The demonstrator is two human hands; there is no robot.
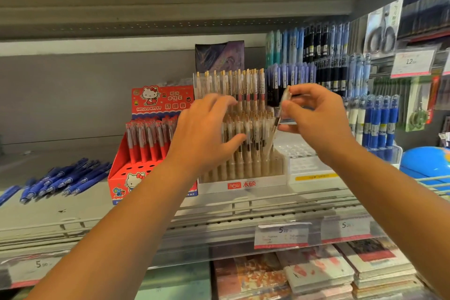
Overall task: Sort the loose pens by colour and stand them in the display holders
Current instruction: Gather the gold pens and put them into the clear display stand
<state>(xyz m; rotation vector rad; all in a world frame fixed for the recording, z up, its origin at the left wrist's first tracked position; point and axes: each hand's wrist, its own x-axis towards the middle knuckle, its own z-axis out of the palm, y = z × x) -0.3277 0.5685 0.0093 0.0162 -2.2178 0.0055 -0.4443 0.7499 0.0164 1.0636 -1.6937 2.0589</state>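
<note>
Right hand (316,117): pinching a clear pen (277,120), thumb and fingertips
Pen: tilted, tip down over the white holder (243,184), right end
Left hand (207,129): fingers spread loose against the pens standing there
Further left: loose blue pens (65,180) lying flat beside the red holder (117,178)

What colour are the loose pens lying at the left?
The loose pens are blue; head view.

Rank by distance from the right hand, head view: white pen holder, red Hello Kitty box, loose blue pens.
1. white pen holder, just below-left of the right hand, which pinches a clear pen.
2. red Hello Kitty box, further left.
3. loose blue pens, far left, lying flat.
</note>
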